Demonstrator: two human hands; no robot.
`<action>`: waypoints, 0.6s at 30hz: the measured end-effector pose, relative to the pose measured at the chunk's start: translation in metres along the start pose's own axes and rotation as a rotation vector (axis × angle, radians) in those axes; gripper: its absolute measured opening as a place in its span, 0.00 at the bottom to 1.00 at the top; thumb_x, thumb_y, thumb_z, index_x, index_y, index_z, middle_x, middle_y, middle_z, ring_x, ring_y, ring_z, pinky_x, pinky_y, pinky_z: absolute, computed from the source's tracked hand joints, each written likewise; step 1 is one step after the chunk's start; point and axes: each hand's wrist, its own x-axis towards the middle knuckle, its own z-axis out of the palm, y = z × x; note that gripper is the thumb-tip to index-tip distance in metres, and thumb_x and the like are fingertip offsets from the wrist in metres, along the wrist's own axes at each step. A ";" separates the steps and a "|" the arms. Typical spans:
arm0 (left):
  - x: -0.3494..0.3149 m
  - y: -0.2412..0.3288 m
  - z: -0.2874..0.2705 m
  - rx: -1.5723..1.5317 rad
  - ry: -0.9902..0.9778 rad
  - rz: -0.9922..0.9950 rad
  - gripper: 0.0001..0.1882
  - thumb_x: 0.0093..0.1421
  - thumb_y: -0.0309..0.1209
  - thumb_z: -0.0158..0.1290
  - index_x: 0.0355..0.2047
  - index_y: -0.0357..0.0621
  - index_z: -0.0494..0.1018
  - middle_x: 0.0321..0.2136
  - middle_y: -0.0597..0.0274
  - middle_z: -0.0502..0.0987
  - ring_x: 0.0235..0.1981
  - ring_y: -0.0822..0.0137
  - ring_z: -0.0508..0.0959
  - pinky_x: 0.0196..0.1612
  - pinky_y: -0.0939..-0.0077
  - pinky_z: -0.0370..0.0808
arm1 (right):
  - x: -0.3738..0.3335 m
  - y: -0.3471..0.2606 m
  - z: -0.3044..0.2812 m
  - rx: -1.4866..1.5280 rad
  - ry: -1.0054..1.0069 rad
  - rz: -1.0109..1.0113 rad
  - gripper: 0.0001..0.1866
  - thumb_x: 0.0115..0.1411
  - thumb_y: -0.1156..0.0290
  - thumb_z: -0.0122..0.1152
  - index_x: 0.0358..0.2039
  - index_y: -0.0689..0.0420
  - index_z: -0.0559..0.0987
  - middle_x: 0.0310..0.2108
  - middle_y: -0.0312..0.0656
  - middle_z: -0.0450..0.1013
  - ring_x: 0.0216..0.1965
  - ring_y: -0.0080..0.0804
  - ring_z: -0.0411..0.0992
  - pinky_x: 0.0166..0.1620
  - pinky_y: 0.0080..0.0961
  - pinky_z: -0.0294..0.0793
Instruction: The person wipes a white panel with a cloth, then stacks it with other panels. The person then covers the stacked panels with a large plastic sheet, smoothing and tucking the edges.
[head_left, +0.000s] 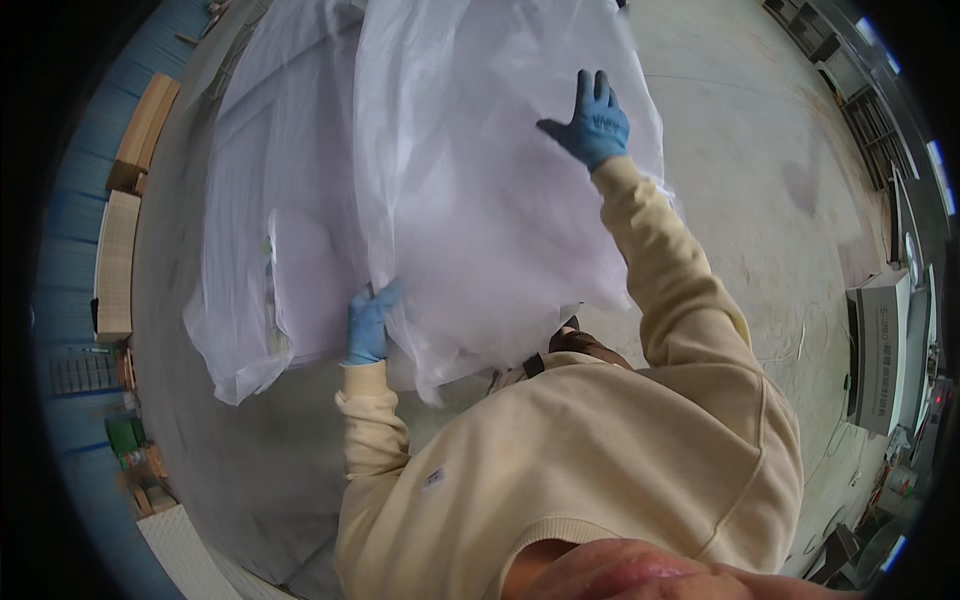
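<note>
A large translucent white plastic sheet (pixel 500 200) drapes in folds over a big, long, pale load in front of me. My left hand (pixel 368 325), in a blue work glove, grips the sheet's loose near edge; its fingertips show dimly through the film. Higher up and to the right, my right hand (pixel 597 128), gloved in the same way, has its fingers and thumb spread over the sheet near its right side. Nothing is in that hand. Whether its palm touches the film I cannot tell. More wrapped layers (pixel 285 180) lie left of the loose edge.
Grey concrete floor (pixel 740 130) surrounds the wrapped load. Cardboard boxes (pixel 118 265) stand along the blue wall at left. On the right are a large white box (pixel 880 350), dark shelving (pixel 868 130) and a thin cable on the floor.
</note>
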 end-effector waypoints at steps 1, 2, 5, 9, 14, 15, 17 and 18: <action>-0.005 0.001 0.008 0.092 -0.026 -0.101 0.22 0.70 0.38 0.65 0.55 0.33 0.83 0.43 0.60 0.87 0.39 0.69 0.85 0.45 0.72 0.83 | 0.016 0.014 0.021 0.058 -0.259 0.111 0.56 0.56 0.33 0.76 0.76 0.55 0.69 0.66 0.55 0.78 0.69 0.58 0.74 0.70 0.50 0.73; -0.010 0.001 0.015 0.168 -0.032 -0.193 0.21 0.69 0.37 0.66 0.55 0.32 0.83 0.42 0.61 0.87 0.38 0.69 0.85 0.44 0.72 0.83 | 0.035 0.029 0.041 0.101 -0.552 0.214 0.55 0.58 0.33 0.74 0.77 0.53 0.69 0.66 0.55 0.78 0.68 0.58 0.75 0.69 0.50 0.74; -0.014 0.001 0.030 0.093 0.043 -0.148 0.17 0.68 0.31 0.67 0.51 0.33 0.83 0.38 0.61 0.86 0.36 0.69 0.84 0.42 0.70 0.83 | 0.050 0.075 0.079 0.049 -0.473 0.051 0.22 0.74 0.52 0.53 0.42 0.53 0.89 0.43 0.57 0.86 0.47 0.64 0.83 0.50 0.59 0.81; -0.017 -0.006 0.019 -0.175 0.082 0.006 0.17 0.68 0.25 0.65 0.54 0.33 0.79 0.40 0.58 0.84 0.38 0.63 0.85 0.40 0.65 0.88 | 0.045 0.151 0.071 0.655 -0.276 0.346 0.16 0.74 0.56 0.61 0.41 0.53 0.89 0.32 0.48 0.87 0.27 0.40 0.83 0.34 0.39 0.82; -0.027 -0.003 -0.027 -0.288 0.217 0.111 0.14 0.66 0.23 0.65 0.51 0.31 0.80 0.39 0.56 0.88 0.36 0.65 0.87 0.43 0.67 0.86 | 0.030 0.261 0.027 1.000 0.072 0.750 0.08 0.68 0.68 0.74 0.36 0.58 0.85 0.29 0.47 0.86 0.19 0.28 0.75 0.22 0.24 0.67; -0.024 0.002 -0.042 -0.237 0.297 0.069 0.14 0.67 0.23 0.63 0.52 0.32 0.80 0.41 0.56 0.88 0.36 0.65 0.87 0.46 0.69 0.86 | 0.022 0.282 0.023 0.971 0.102 0.793 0.09 0.69 0.67 0.73 0.36 0.59 0.85 0.30 0.46 0.86 0.20 0.29 0.76 0.22 0.24 0.68; -0.021 0.008 -0.072 -0.150 0.284 0.119 0.18 0.68 0.28 0.66 0.54 0.32 0.79 0.41 0.56 0.87 0.38 0.65 0.86 0.45 0.70 0.85 | 0.010 0.318 0.020 1.022 0.177 0.781 0.08 0.69 0.68 0.72 0.38 0.60 0.86 0.31 0.46 0.86 0.22 0.29 0.78 0.25 0.24 0.74; -0.022 0.012 -0.090 -0.102 0.277 0.139 0.20 0.68 0.31 0.67 0.54 0.31 0.79 0.41 0.56 0.86 0.39 0.65 0.86 0.45 0.71 0.84 | 0.000 0.336 0.017 0.902 0.129 0.827 0.07 0.70 0.69 0.71 0.39 0.60 0.87 0.32 0.46 0.86 0.23 0.30 0.79 0.27 0.26 0.79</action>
